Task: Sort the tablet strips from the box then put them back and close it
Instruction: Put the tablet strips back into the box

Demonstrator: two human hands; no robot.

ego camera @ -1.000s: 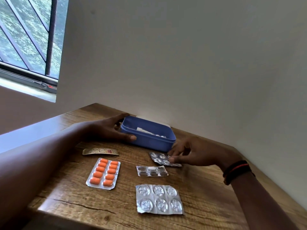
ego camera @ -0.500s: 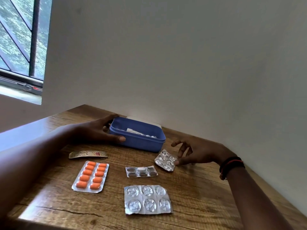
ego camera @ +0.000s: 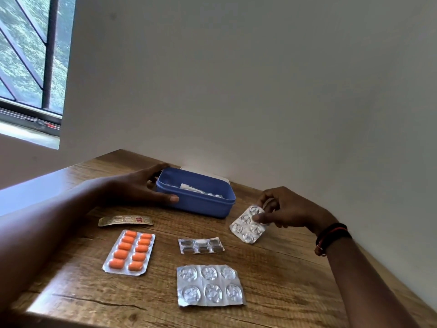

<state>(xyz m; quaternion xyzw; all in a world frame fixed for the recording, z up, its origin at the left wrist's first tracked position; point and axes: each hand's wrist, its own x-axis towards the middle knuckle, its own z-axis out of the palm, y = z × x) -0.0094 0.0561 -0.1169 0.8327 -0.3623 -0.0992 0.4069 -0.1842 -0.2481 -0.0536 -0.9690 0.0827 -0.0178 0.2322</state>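
Note:
An open blue box stands at the back of the wooden table with strips still inside. My left hand grips its left end. My right hand pinches a small silver strip, tilted up off the table to the right of the box. Flat on the table lie a gold strip, an orange-tablet strip, a small dark-tablet strip and a large silver strip.
A white lid lies behind the box against the wall. The wall runs close along the table's far and right edges. A window is at the upper left.
My right hand has picked the small silver strip up off the table and drawn it right, away from the box. My left hand has stayed on the box.

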